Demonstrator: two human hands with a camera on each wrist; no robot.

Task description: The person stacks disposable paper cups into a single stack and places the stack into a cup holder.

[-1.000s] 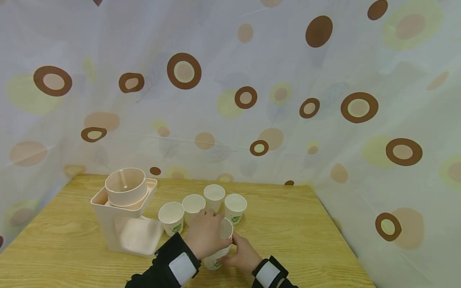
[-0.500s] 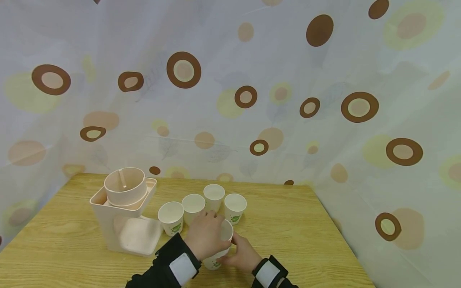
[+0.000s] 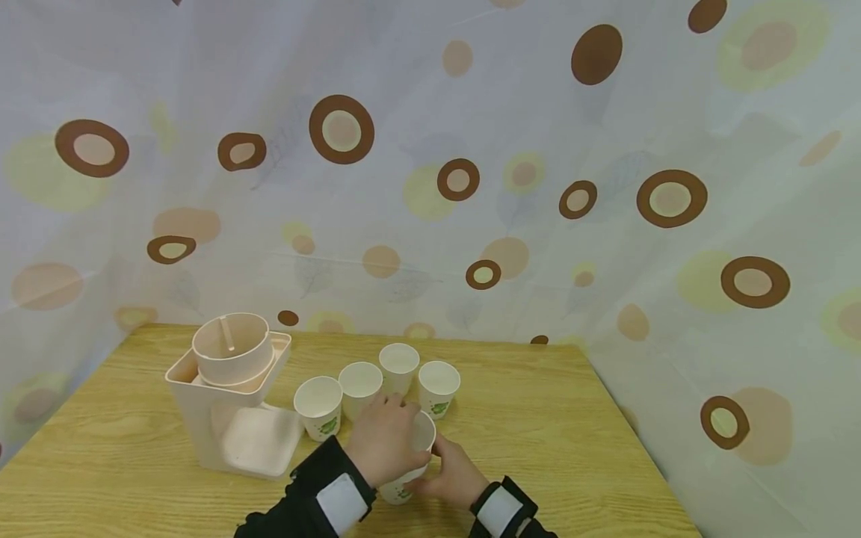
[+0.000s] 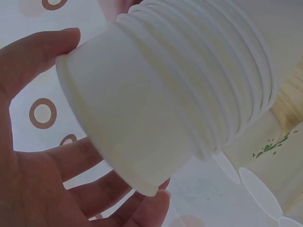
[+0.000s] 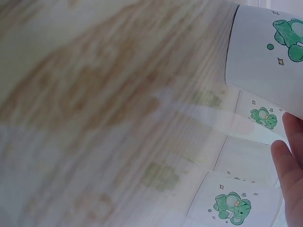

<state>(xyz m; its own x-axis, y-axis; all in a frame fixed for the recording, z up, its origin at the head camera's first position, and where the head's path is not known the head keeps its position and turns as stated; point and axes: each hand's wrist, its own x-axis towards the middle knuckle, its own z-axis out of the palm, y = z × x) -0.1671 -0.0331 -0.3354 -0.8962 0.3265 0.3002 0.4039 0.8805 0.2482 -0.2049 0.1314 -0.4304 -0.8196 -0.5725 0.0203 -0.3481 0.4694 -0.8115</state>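
The stack [image 3: 398,490] is of white paper cups, nested, at the near edge of the bench [image 3: 572,448], between the two hands. The walls are smooth and tapered; the rolled rims lie close together as ridges, and the top cup [image 4: 123,109] stands further out of the rest. The left hand [image 3: 383,442] pinches that cup by its rim, thumb on one side and fingers on the other; the right hand [image 3: 452,474] grips the stack lower down. Whether its base touches the bench is hard to tell.

Just behind, four single cups [image 3: 439,390] stand upright, mouths up, their white insides showing. The left hand hides part of them. Green bears [image 5: 232,208] are printed on the walls.

To the left is a cream, smooth-surfaced dispenser [image 3: 195,422]: a tapered square box with a rounded, flat foot. A round tub [image 3: 235,366] sits in its open top, with a thin bar inside.

The bench has pale wood grain. Behind hangs a sheet [image 3: 403,90] with brown rings and yellow blots. Dark sleeves [image 3: 306,486] cover the wrists.
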